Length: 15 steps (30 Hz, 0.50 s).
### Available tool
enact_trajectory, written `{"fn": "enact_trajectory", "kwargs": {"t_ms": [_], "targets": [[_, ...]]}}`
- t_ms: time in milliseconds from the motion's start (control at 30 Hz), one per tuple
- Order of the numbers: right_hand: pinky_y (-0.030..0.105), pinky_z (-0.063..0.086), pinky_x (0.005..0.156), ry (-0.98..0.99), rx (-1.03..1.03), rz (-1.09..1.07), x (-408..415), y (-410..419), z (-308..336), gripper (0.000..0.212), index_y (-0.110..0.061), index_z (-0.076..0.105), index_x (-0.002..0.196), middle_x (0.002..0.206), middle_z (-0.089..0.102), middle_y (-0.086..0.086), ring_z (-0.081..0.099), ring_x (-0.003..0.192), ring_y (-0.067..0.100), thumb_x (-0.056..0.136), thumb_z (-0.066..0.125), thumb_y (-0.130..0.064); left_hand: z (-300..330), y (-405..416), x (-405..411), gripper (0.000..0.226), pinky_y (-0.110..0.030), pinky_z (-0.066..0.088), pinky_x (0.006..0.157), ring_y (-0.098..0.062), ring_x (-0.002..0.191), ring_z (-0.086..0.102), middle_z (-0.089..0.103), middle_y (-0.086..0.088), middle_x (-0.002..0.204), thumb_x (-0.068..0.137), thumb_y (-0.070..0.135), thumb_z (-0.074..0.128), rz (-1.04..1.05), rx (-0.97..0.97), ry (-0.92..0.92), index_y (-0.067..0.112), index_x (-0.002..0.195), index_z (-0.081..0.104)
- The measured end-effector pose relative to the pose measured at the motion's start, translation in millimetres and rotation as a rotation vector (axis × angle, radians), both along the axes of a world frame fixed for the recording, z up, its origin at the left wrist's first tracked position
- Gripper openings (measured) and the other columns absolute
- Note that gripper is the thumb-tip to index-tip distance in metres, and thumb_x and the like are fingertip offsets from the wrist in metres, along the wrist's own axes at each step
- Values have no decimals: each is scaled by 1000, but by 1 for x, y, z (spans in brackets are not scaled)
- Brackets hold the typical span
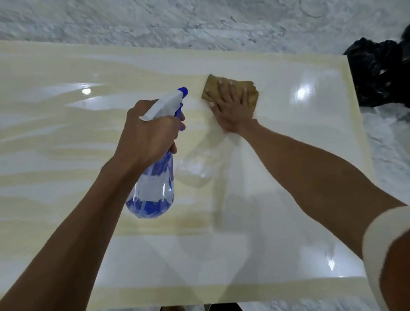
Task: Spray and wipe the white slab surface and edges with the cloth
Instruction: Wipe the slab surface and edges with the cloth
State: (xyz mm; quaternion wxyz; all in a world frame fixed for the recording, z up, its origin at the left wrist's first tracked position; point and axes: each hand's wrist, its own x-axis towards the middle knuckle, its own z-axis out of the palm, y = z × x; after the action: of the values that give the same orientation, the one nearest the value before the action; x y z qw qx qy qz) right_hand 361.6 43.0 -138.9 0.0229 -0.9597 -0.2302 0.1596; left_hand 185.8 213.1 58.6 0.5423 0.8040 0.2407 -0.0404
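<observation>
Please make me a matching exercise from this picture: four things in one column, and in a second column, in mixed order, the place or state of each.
Things:
1. spray bottle
2. cloth
3. black bag
4. right hand

Places or states:
A. lies flat on the white slab, under a hand
B. on the floor beyond the slab's right edge
C. held above the slab by the left hand
D. fingers straight, pressing down

Pairs: 1-C, 2-A, 3-B, 4-D

No text, label, brand or number can be read anywhere; the spray bottle point(151, 180), at 7 o'clock from the cloth point(229, 91), bears only blue patches.
</observation>
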Motion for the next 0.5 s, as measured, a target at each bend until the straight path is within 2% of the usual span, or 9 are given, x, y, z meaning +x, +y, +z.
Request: {"fn": "enact_trajectory", "kwargs": {"t_ms": [67,200,267,367,433,500], "targets": [[61,-8,120,-9,-24,45,-31,-2,-3,54,-43,4,157,168,-8,-1,-11,154,29,104,10,-53,3,1,-13,21,-18,46,42,-7,40,54,72,-20,94,89,3,52,-3,-10,-1,10,72,62],[62,-4,120,-18,-11,116,-111,-10,0,63,-44,3,156,168,-7,-1,-9,154,30,95,-5,-57,13,1,-53,16,-21,49,45,-18,41,53,73,-22,95,90,7,54,-15,-21,21,-5,85,64],[62,-4,120,-6,-17,139,-154,-15,2,67,-45,2,156,168,-8,-1,-9,154,31,92,-9,-57,19,2,-79,14,-23,49,46,-17,40,53,73,-19,88,88,4,52,-30,-21,19,-4,85,63],[63,-4,120,5,-3,161,-230,-23,-3,60,-44,5,157,168,-6,0,-8,154,31,98,-1,-55,25,4,-128,15,-27,48,51,-15,38,55,66,4,58,86,0,51,-65,-11,38,3,74,60],[63,-2,119,-28,26,183,-287,-28,-6,55,-42,9,157,169,-1,2,-5,154,32,103,9,-52,29,6,-167,12,-30,48,54,-17,38,57,65,5,57,83,3,52,-90,-30,51,-1,77,61],[62,-4,119,-18,53,188,-335,-32,-11,54,-41,11,157,168,1,1,-3,154,32,104,12,-50,31,7,-194,22,-34,48,57,-20,38,58,67,-7,65,74,12,53,-99,-65,72,-6,83,63]]}}
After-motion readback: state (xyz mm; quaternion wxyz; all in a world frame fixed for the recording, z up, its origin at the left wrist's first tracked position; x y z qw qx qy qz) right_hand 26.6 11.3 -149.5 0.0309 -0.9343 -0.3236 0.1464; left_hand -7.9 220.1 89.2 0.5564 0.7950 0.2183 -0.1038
